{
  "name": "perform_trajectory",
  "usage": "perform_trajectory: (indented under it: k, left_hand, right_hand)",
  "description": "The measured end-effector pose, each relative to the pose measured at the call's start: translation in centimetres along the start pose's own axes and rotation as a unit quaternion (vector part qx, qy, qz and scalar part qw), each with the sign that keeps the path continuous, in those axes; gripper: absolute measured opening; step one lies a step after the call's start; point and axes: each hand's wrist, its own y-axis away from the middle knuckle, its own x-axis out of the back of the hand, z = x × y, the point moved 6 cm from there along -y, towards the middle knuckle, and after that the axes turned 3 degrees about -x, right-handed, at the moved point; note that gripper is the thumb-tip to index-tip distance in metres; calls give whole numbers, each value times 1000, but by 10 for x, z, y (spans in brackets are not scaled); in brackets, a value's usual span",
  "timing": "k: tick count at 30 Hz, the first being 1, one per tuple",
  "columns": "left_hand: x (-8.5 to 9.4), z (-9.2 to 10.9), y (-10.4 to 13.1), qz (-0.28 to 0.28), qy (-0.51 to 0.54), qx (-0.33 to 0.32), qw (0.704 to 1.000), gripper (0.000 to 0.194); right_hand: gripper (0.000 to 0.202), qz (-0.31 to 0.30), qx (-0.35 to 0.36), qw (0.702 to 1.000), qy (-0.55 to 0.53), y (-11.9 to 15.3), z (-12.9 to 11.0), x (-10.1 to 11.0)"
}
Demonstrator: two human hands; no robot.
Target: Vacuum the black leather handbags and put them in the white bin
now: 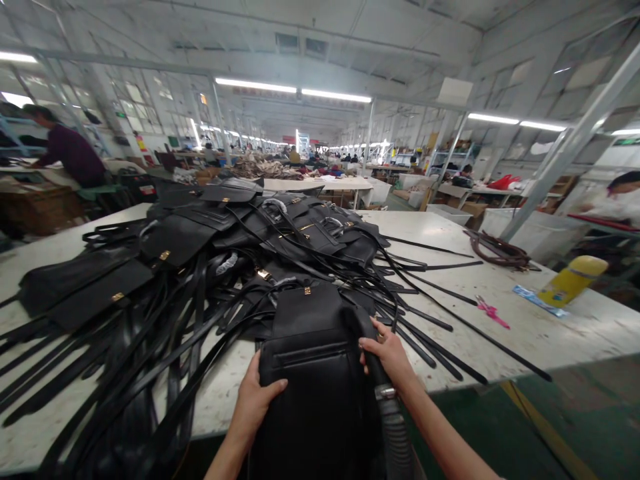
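At the bench's near edge, a black bag sits between the left hand, gripping its side thumb-over, and the right hand, curled round a hose.

The view's bottom edge cut off the smooth black leather-like bag and ribbed grey hose; the bag hid the left hand's fingertips.

Hall: long, white walls, pale ceiling. Lighting: tube lamps, lit, hang in rows. Windows: multi-paned, along the side. Post: metal, appears slanted at right. Desk: white top, scuffed. Worktable: pale, stands behind the desk. Floor: green; a yellow stripe crosses it.
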Motion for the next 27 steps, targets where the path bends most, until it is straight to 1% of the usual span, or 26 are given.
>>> perform_trajectory:
  k: [1, 3, 6, 8, 10, 12, 16, 19, 21, 22, 24, 26, 27]
  left_hand:
    - [0, 0, 1, 3, 11, 5, 1000, 92]
    - [0, 1, 3, 3, 34, 18, 999, 85]
    - [-4, 6, 9, -17, 53, 38, 998, 69]
    - [-6, 11, 13, -23, 61, 34, 997, 62]
    - [-9, 14, 19, -21, 72, 24, 997, 61]
    - [-15, 11, 26, -19, 81, 24, 996, 60]
    - [-33, -3, 44, -53, 101, 33, 993, 51]
    - [-42, -11, 55, -54, 127, 24, 990, 46]
    - [-47, -15, 59, -44, 139, 23, 989, 48]
    - [-50, -16, 61, -48, 142, 27, 988, 47]
    - [-60, -17, 66, -74, 148, 43, 985, 43]
    - [-69, -15, 72, -98, 148, 54, 983, 40]
    - [-71, -11, 75, -101, 143, 54, 983, 40]
  right_hand:
    - [78, 1, 8, 1000, 0, 7, -2, -5]
    - [78, -18, 4, 1000, 0, 26, -4, -14]
    - [80, -62, -37, 997, -7, 52, 3, -26]
    - [81, -89, -67, 994, -14, 65, 13, -32]
    - [82, -122, -88, 988, -25, 74, 24, -37]
    - [82, -155, -93, 982, -47, 80, 29, -44]
    - [75, -201, -79, 973, -83, 86, 26, -63]
    - [74, -201, -76, 974, -72, 85, 25, -77]
    - [75, -189, -66, 977, -69, 83, 26, -80]
    - [76, -181, -57, 979, -72, 83, 26, -80]
    - [77, -156, -39, 983, -87, 84, 23, -73]
    - [83, -126, -26, 987, -99, 88, 17, -58]
    - [86, -108, -22, 989, -101, 91, 12, -48]
